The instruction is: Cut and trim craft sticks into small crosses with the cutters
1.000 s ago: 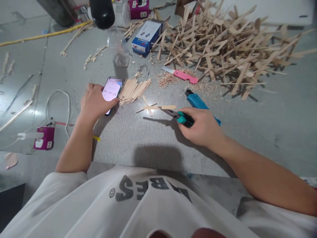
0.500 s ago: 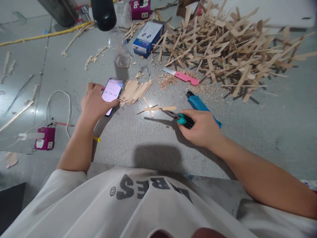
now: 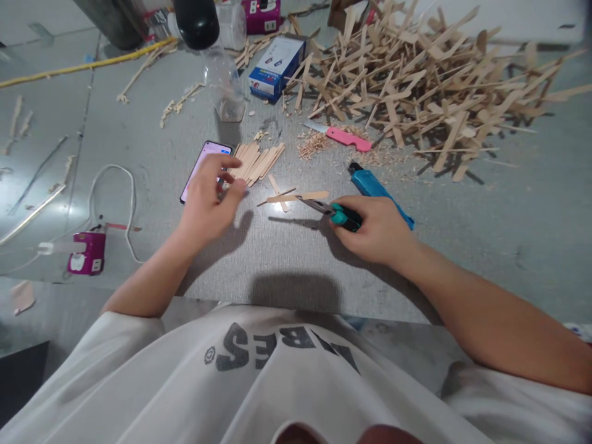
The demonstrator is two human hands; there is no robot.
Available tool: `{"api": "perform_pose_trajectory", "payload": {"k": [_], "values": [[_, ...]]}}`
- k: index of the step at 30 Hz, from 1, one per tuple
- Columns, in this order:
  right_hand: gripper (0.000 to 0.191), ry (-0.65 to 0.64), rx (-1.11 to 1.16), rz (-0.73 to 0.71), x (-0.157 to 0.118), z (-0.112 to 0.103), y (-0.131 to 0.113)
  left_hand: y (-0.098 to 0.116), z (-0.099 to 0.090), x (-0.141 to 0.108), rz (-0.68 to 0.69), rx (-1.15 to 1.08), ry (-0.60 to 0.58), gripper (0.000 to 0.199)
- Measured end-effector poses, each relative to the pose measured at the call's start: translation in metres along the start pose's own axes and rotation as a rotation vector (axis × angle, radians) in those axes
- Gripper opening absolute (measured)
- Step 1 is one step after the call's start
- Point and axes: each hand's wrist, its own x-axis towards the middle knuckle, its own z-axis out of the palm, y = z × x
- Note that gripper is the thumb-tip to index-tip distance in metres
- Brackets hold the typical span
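My right hand (image 3: 372,228) is closed round the green and black handles of pliers (image 3: 340,214). The jaws of the pliers meet a flat wooden stick (image 3: 317,195) near its middle. Beneath that stick lie another light stick (image 3: 276,186) and a thin dark piece, crossing in a bright spot of light. My left hand (image 3: 213,200) hovers beside the phone (image 3: 198,163) with thumb and fingers apart, holding nothing, and hides part of the phone. Just right of it is a row of wooden sticks (image 3: 266,163).
A large heap of wooden sticks (image 3: 393,86) fills the back right. Nearer are a pink knife (image 3: 349,139) by shavings, a blue cutter (image 3: 379,191) and a blue-white box (image 3: 277,68). A clear lamp or bottle (image 3: 224,86) stands behind the phone; a purple socket block (image 3: 87,253) lies left.
My left hand has let go of the phone and moved right, towards the row of sticks, its fingers spread. The phone now lies slightly farther left. My right hand has barely moved.
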Motion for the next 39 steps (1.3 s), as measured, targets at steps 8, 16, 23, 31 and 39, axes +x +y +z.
{"api": "perform_pose_trajectory", "payload": {"k": [8,16,23,31,39], "values": [[0.005,-0.040,-0.004,-0.039,0.002,-0.002,0.001,0.018,0.057,-0.019,0.007,-0.248,-0.238,0.044],[0.009,-0.050,-0.022,-0.027,0.000,-0.001,0.001,0.004,0.075,-0.025,-0.071,-0.621,-0.311,0.061],[0.019,-0.001,-0.056,-0.025,-0.006,0.005,0.000,0.007,0.076,-0.034,-0.202,-0.747,-0.268,0.058],[0.023,0.072,-0.165,-0.110,-0.010,0.004,0.004,0.010,0.075,-0.035,-0.223,-0.703,-0.221,0.061],[0.030,0.000,-0.286,-0.133,-0.012,-0.012,0.006,0.012,0.075,-0.048,-0.212,-0.694,-0.194,0.058]]}}
